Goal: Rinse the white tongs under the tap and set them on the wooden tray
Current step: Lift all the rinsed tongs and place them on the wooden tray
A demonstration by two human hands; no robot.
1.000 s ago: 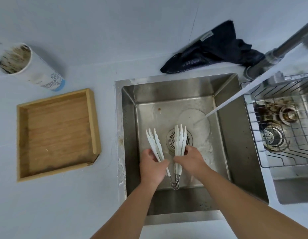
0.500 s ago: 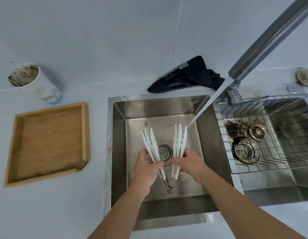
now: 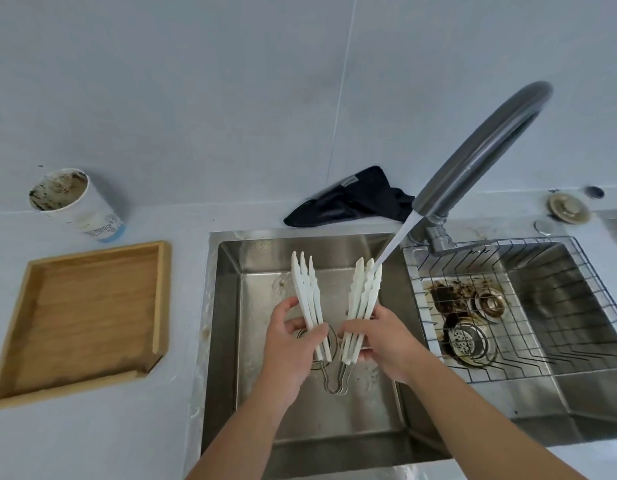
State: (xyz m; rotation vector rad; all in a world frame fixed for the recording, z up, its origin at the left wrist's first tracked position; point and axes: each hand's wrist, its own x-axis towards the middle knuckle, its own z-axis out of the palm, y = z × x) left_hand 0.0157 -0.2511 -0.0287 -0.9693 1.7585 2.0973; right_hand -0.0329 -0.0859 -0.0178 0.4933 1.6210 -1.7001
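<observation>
Over the left sink basin, the white tongs are held spread in a V. One arm is gripped by the left hand, the other by the right hand, fingers closed around each. Water from the tap strikes the right arm's tip. At nine o'clock, well apart, the wooden tray is seen on the counter.

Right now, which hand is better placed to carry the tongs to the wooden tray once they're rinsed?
Probably the left hand: it grips the white tongs on the side facing the wooden tray. The right hand would have to cross over.
</observation>
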